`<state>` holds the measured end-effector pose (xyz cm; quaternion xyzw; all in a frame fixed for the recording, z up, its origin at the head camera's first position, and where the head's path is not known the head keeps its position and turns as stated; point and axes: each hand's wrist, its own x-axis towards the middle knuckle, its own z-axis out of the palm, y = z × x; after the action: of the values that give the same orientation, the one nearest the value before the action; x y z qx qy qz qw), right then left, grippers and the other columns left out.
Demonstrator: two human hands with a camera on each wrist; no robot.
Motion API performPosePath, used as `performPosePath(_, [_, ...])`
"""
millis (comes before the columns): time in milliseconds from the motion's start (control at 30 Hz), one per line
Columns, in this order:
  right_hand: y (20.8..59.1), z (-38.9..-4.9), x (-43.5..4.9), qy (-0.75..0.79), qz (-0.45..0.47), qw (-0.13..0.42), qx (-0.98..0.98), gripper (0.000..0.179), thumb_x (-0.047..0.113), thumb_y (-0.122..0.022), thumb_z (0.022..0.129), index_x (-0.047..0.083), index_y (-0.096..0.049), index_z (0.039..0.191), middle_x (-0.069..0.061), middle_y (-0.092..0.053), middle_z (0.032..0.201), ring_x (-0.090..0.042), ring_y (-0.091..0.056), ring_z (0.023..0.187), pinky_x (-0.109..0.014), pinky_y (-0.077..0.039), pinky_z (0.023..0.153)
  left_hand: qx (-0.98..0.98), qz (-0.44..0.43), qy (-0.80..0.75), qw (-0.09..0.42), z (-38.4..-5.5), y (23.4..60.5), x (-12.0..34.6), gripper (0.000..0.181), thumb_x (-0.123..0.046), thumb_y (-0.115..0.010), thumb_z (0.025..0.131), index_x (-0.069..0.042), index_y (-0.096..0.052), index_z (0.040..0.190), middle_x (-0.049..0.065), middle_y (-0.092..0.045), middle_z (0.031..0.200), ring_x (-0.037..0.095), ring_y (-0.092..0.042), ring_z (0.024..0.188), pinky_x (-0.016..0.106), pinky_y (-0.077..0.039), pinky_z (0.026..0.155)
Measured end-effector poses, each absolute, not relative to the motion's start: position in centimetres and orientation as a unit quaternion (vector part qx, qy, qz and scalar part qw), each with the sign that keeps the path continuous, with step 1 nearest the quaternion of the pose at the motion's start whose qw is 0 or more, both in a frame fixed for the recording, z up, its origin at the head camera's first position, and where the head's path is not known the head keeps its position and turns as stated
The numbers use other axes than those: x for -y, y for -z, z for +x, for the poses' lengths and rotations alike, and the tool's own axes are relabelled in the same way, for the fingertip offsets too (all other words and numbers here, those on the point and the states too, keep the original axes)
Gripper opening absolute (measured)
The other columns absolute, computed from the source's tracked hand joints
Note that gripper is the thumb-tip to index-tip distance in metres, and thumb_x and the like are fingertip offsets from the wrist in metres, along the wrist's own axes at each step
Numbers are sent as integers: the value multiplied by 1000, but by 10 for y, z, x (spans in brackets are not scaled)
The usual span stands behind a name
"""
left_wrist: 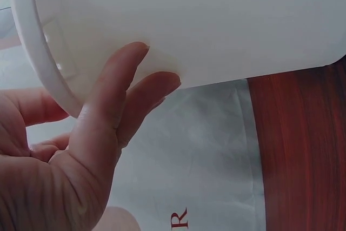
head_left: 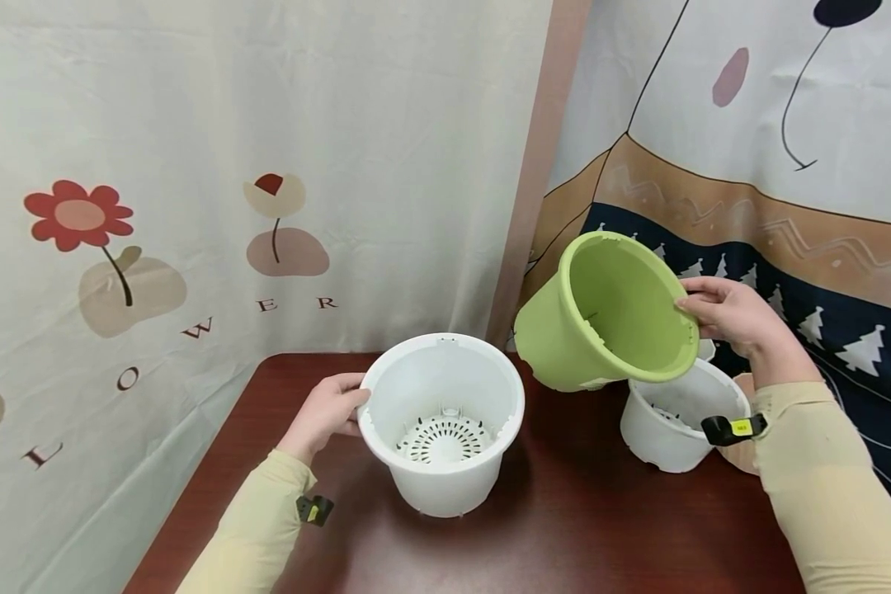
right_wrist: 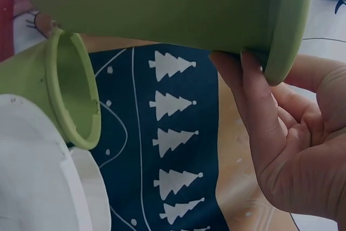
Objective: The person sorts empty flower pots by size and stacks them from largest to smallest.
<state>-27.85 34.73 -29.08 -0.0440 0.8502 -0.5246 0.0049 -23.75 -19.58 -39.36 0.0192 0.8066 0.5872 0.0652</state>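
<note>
My left hand (head_left: 329,412) grips the left rim of a large white plastic plant pot (head_left: 445,487), thumb over the edge and fingers against the outer wall. The pot's slotted bottom shows through its open top. Whether its base touches the table is hard to tell. On the right, my right hand (head_left: 731,318) pinches the rim of a green plant pot (head_left: 549,346). That pot is held up in the air, tilted with its mouth toward me. In the right wrist view, fingers (right_wrist: 259,101) press on the green pot's outer wall (right_wrist: 162,4) just below the rim.
A smaller white pot (head_left: 664,441) stands on the dark red table (head_left: 579,511) at the right, partly under the green one. In the right wrist view a smaller green pot (right_wrist: 24,79) lies behind white pots (right_wrist: 32,177). Printed curtains (head_left: 386,165) hang behind the table.
</note>
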Motion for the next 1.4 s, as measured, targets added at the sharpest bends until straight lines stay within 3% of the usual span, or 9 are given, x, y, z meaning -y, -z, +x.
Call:
performPosePath(200, [285, -279, -343, 562, -59, 8, -825, 15, 13, -58, 101, 16, -59, 116, 10, -71, 86, -10, -70, 74, -26, -59, 66, -784, 31, -613, 91, -240, 392, 198, 41, -5, -50, 97, 10, -51, 135, 30, -64, 110, 36, -71, 82, 43, -60, 65])
performPosePath(300, [283, -278, -339, 569, -69, 6, -820, 14, 13, -59, 101, 21, -61, 112, 8, -72, 87, -10, -70, 75, -25, -59, 67, -776, 36, -621, 103, -241, 392, 200, 42, -5, -50, 98, 11, -49, 137, 31, -64, 111, 37, -71, 86, 43, -60, 66])
performPosePath(533, [277, -278, -328, 585, -93, -2, -806, 14, 13, -61, 99, 21, -61, 111, 7, -72, 88, -10, -71, 75, -26, -59, 66, -767, 48, -629, 118, -240, 388, 202, 44, -6, -51, 100, 13, -44, 140, 27, -65, 111, 27, -72, 81, 44, -60, 69])
performPosePath(967, [272, -284, -300, 612, -108, 0, -783, 16, 9, -63, 98, 22, -65, 107, 5, -72, 87, -11, -70, 73, -26, -59, 65, -758, 41, -639, 124, -240, 390, 204, 46, -6, -52, 100, 12, -42, 141, 29, -63, 113, 33, -71, 86, 44, -60, 70])
performPosePath(1400, [267, -288, -261, 614, -148, 16, -776, 19, 7, -62, 98, 9, -63, 117, 3, -73, 90, -11, -70, 75, -27, -59, 66, -761, 35, -637, 121, -241, 392, 204, 46, -7, -53, 100, 11, -42, 141, 30, -62, 115, 40, -70, 91, 46, -60, 72])
